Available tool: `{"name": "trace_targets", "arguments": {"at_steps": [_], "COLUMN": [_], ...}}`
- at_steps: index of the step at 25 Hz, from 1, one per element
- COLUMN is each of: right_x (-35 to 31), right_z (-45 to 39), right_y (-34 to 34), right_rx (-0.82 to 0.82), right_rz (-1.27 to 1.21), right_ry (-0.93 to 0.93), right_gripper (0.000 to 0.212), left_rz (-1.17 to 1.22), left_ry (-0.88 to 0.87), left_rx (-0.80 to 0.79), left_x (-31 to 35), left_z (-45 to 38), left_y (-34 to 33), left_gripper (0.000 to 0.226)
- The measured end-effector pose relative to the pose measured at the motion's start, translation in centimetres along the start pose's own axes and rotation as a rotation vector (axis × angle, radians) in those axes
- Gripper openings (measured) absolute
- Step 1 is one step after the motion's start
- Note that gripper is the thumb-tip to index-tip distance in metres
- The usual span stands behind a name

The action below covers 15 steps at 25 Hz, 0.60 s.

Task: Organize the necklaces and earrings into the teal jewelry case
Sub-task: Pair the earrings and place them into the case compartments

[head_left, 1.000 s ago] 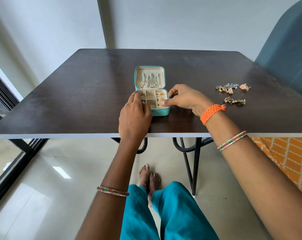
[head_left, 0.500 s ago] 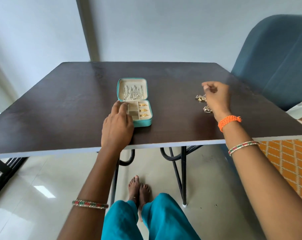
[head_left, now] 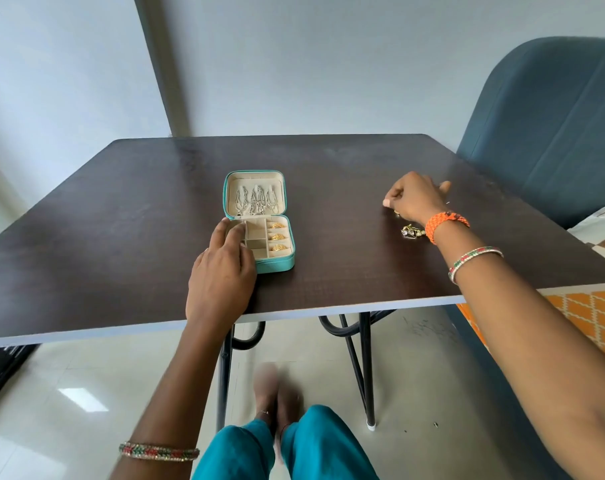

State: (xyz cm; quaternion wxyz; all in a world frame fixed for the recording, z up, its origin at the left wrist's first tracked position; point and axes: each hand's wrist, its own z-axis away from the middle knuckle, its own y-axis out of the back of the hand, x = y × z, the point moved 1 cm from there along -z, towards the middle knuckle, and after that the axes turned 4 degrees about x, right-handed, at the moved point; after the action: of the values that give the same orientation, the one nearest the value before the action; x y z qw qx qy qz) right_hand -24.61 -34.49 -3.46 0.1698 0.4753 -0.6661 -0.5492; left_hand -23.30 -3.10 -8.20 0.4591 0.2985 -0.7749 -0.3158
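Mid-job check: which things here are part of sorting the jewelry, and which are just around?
Part of the job:
- teal jewelry case, open, left hand resting on it
- silver necklaces in its lid
- gold earrings in the right compartments
- loose earrings by the right hand

Just around:
- dark table
- blue chair

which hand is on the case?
The left hand: its straight fingers rest on the near-left corner of the teal case. The right hand is off to the right, curled over the loose earrings.
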Motion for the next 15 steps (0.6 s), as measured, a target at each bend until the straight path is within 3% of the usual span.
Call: {"name": "trace_targets", "arguments": {"at_steps": [4,8,15], "right_x": [0.8,0.7,-0.1], "right_z": [1.0,2.1,0.4], "right_y": [1.6,1.2,-0.7], "right_rx": [0.094,0.002,-0.025], "right_rz": [-0.096,-0.001,0.046], "right_ry": [-0.044,-0.037,-0.014], "right_gripper": [0.011,0.027,0.013], "left_rz": [0.003,0.014,0.033], "left_ry": [0.001,0.009,0.019], "left_rx": [0.011,0.006,-0.005], "left_x": [0.1,0.1,0.4], "left_z": [0.1,0.2,0.5], "left_y": [0.1,0.1,0.4], "left_gripper": [0.042,0.042,0.042]}}
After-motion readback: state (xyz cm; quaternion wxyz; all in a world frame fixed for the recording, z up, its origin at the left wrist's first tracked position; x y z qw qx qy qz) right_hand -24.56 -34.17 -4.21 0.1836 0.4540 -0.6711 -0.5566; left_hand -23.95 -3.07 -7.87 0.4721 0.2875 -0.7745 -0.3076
